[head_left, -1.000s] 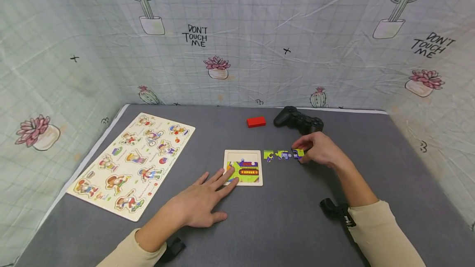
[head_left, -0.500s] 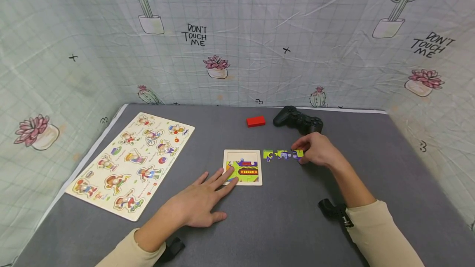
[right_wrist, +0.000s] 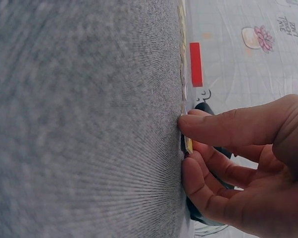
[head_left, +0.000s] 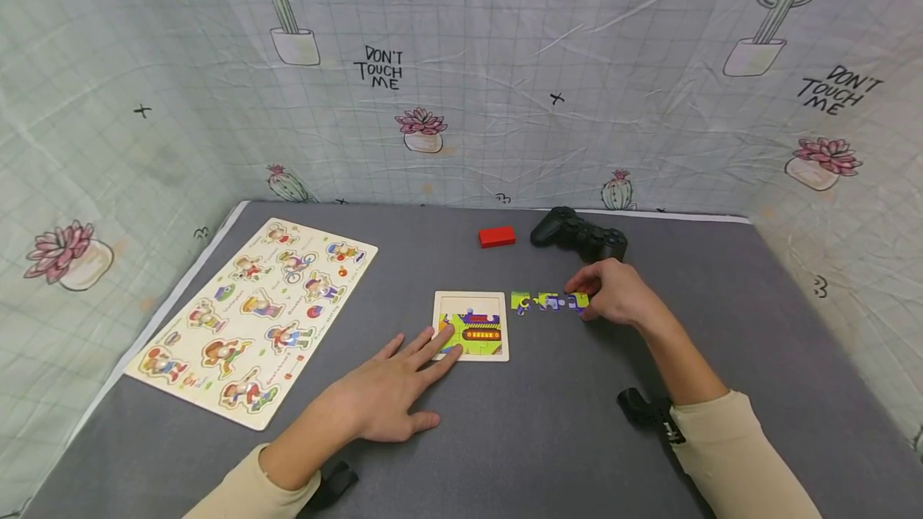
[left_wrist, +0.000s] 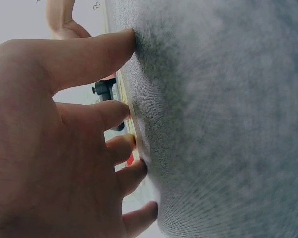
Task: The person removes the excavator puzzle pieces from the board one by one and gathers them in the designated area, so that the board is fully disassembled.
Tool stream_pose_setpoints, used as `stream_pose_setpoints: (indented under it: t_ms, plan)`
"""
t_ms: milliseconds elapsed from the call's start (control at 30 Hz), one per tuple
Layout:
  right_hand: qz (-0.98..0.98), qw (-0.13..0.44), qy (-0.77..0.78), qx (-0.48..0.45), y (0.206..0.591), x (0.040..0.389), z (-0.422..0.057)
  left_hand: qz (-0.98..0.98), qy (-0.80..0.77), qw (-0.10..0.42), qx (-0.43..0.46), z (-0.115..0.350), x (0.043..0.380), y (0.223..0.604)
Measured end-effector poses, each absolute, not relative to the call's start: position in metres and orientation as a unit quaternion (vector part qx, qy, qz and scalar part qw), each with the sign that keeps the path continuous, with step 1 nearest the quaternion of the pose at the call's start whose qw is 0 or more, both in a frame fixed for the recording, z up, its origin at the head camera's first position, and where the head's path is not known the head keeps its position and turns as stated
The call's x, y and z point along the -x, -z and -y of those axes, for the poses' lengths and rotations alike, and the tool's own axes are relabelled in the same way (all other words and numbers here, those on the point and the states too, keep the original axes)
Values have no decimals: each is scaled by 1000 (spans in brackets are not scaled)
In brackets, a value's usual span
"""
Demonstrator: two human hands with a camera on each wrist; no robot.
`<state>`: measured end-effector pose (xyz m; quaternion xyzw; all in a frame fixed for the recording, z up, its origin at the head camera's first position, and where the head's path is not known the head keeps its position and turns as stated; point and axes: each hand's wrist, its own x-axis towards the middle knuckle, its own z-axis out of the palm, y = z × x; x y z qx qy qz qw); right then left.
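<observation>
My right hand (head_left: 616, 295) lies on the grey bench (head_left: 548, 431) right of centre, its grip pinching the right end of a short row of joined puzzle pieces (head_left: 550, 301). The right wrist view shows my thumb (right_wrist: 223, 128) on one side of the yellow-edged end piece and my curled fingers (right_wrist: 208, 198) on the other, with the piece lying flat on the bench between them. The row runs left from my fingertips toward the small square puzzle tray (head_left: 472, 325), ending just beside the tray's right edge without touching it, as far as I can tell.

My left hand (head_left: 392, 391) lies flat on the bench, nearer to me and left of the tray, its grip spread with straight fingers. The fingertips (left_wrist: 122, 111) rest on the tray's near left corner, over the green part of the picture.

Beyond my right hand, near the far edge, sits a black game controller (head_left: 579, 235), and just left of it a small red block (head_left: 497, 237). A long wooden peg puzzle board (head_left: 252, 319) with cartoon figures lies at an angle well apart on the left.
</observation>
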<state>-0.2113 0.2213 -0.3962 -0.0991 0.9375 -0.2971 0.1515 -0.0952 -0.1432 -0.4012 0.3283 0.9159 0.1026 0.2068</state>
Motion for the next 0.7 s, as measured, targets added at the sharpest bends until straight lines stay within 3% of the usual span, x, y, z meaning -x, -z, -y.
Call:
stream_pose_setpoints:
  t_ms: [700]
  plan:
    - [-940, 137, 292, 115, 392, 208, -218, -915, -106, 204, -331, 144, 95, 400]
